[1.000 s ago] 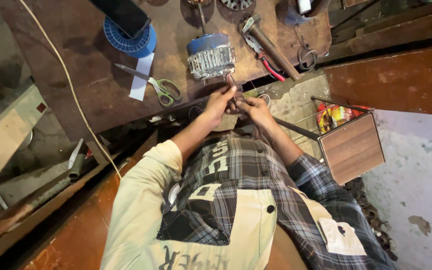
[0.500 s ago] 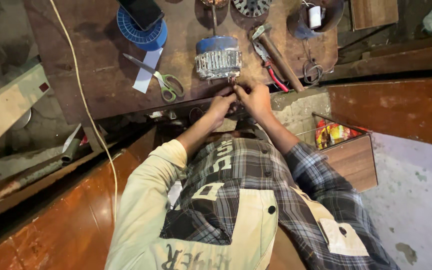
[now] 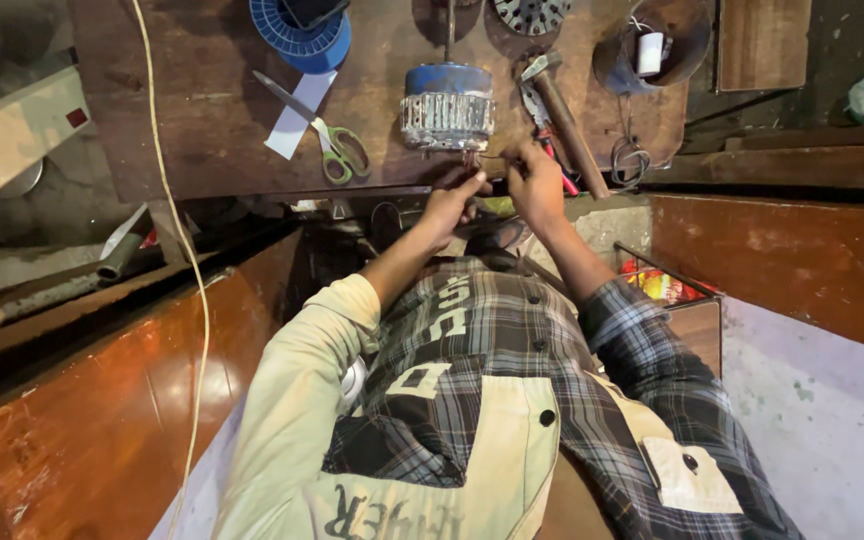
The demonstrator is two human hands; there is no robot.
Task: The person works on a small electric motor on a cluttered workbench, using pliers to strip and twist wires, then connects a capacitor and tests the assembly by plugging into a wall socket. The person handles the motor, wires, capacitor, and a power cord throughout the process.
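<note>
Scissors [image 3: 332,150] with green handles lie on the left of the worn brown surface [image 3: 212,120], blades across a pale paper strip [image 3: 297,115], and beyond them sits a blue round spool [image 3: 302,40] at the far edge. Moving right, the blue-capped motor [image 3: 447,105] stands mid-surface, its winding leads hanging toward the near edge. Left hand [image 3: 452,200] is pinched shut on those thin wires [image 3: 477,165] just below the motor; right hand [image 3: 537,180] is closed on the same bundle, fingertips nearly touching the left's. Looks like the lead ends are being twisted or joined, a fiddly mid-job step; the next move seems to call for fine fingertip tension, motor kept steady. Right of the hands lie a hammer [image 3: 562,115] and red-handled pliers [image 3: 552,150], then a dark bowl [image 3: 677,45] holding a small white roll [image 3: 649,52]. Lower right, a brightly coloured red and yellow packet [image 3: 657,282] sits in a wooden box [image 3: 697,320]; its print is too small to make out.
</note>
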